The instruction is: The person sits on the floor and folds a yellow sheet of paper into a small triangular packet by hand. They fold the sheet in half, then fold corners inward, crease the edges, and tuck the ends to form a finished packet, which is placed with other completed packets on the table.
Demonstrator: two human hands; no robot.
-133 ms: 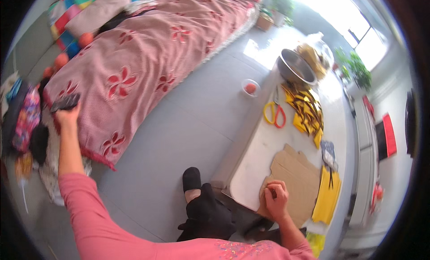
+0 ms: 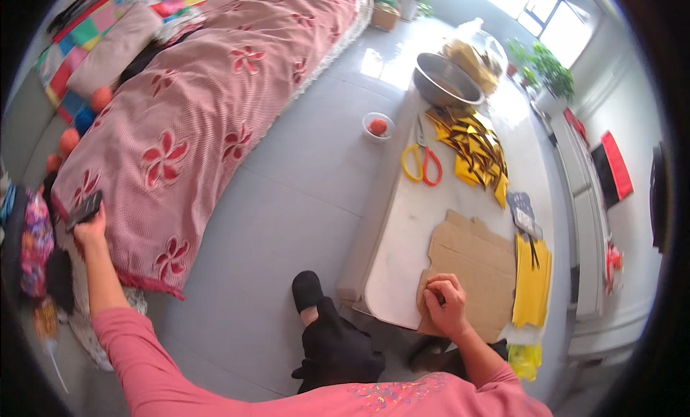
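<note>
At the left, my left hand (image 2: 90, 231) is closed around a dark, flat phone (image 2: 84, 209), held over the near end of a couch cover (image 2: 208, 122), pink with red flowers. On the right, my right hand (image 2: 447, 303) rests on a flat piece of brown cardboard (image 2: 471, 259), its fingers curled in with nothing visible in them. The cardboard lies on a pale table (image 2: 395, 273). Farther up the table are scissors (image 2: 422, 162) with one yellow and one red handle, beside a heap of yellow and black strips (image 2: 474, 147).
A stack of yellow strips (image 2: 530, 287) lies right of the cardboard. A metal bowl (image 2: 449, 83) stands at the table's far end, near a clear plastic bag (image 2: 478, 50). A small tub with a red ball (image 2: 377, 127) sits left of the table. Bags (image 2: 36, 244) crowd the couch's near end.
The view has shifted, so the couch and table stand further left. My left hand still holds the phone, which is now tilted more steeply. The right hand stays curled on the cardboard.
</note>
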